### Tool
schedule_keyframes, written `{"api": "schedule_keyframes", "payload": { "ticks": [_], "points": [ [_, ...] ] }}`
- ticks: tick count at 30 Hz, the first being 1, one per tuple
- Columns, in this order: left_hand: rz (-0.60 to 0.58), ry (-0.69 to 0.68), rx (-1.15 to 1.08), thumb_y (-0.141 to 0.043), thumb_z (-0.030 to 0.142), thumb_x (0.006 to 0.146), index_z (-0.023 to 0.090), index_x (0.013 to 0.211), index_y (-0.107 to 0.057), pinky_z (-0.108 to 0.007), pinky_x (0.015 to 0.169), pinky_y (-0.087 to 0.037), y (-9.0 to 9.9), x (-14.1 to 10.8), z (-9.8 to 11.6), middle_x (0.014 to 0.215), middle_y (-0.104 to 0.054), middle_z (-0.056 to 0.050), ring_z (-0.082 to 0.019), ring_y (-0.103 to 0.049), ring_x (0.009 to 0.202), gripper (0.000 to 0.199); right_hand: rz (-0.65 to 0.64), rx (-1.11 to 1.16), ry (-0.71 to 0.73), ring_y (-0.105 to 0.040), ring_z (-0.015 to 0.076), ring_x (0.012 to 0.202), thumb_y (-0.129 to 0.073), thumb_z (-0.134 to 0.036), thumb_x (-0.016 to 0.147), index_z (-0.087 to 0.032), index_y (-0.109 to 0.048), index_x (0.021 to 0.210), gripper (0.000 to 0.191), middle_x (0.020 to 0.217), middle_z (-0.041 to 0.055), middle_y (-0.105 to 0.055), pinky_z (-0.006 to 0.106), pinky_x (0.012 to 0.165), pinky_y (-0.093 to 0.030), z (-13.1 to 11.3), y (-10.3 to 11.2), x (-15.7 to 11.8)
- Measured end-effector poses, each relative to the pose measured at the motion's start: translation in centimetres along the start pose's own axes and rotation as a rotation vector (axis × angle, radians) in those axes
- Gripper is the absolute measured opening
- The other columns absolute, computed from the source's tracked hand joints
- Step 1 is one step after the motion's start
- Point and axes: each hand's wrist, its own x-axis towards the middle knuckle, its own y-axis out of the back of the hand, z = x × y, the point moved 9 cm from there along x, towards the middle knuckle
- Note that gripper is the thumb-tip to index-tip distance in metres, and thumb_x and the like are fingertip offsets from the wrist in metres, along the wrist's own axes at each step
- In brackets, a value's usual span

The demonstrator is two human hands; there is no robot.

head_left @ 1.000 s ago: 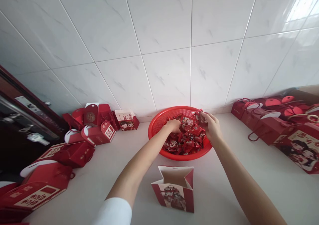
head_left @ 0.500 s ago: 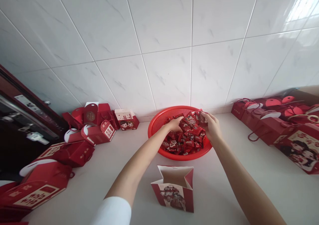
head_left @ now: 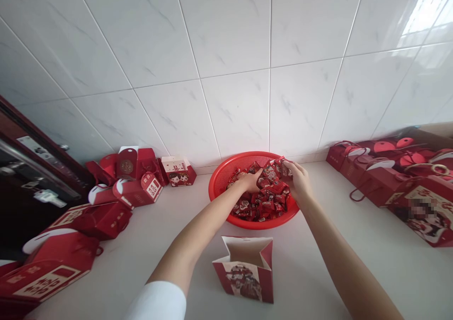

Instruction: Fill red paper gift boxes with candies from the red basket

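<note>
Packets point(head_left: 265, 204) heaped in a red basket point(head_left: 215, 178).
From the head view, I see the right hand point(head_left: 298, 181) pinching packets by the right rim; a loose hold could drop some (I cannot tell what the left hand point(head_left: 249, 182), fingers hidden, grips).

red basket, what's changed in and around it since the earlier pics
The left hand has shifted right across the red packets, towards the right hand; whether it grips any is hidden. The right hand still holds packets; basket and open box stayed put.
</note>
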Motion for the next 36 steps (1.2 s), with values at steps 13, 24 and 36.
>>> {"api": "schedule_keyframes", "payload": {
  "ticks": [13,24,36],
  "points": [
    [-0.020,0.041,-0.515,-0.072,0.018,0.073,0.028,0.150,-0.044,-0.028,0.079,-0.058,2.8,-1.8,-2.0,0.124,-0.072,-0.005,-0.023,-0.073,0.099,0.082,0.016,0.072,-0.033,-0.059,0.0146,0.059,-0.081,-0.035,0.055,-0.020,-0.072,0.065,0.020,0.065,-0.0006,-0.069,0.026,0.053,-0.052,-0.1,-0.3,-0.5],
    [-0.209,-0.026,-0.798,-0.072,0.010,0.066,0.019,0.108,-0.075,-0.027,0.082,-0.055,1.9,-2.7,-1.3,0.094,-0.078,-0.003,-0.021,-0.071,0.099,0.043,-0.004,-0.014,-0.050,-0.059,0.0144,0.060,-0.082,-0.040,0.051,-0.019,-0.072,0.069,0.029,0.066,-0.0005,-0.067,0.025,0.051,-0.051,0.1,-0.1,0.0],
    [-0.003,-0.196,-1.044,-0.080,-0.003,0.048,0.016,0.100,-0.076,-0.037,0.089,-0.056,4.3,-6.3,-1.4,0.095,-0.078,-0.006,-0.020,-0.072,0.092,0.055,-0.129,-0.030,-0.081,-0.056,0.0136,0.061,-0.083,-0.038,0.056,-0.020,-0.070,0.068,0.026,0.065,-0.0020,-0.064,0.025,0.051,-0.048,-0.1,-1.4,-0.3]
  ]
}}
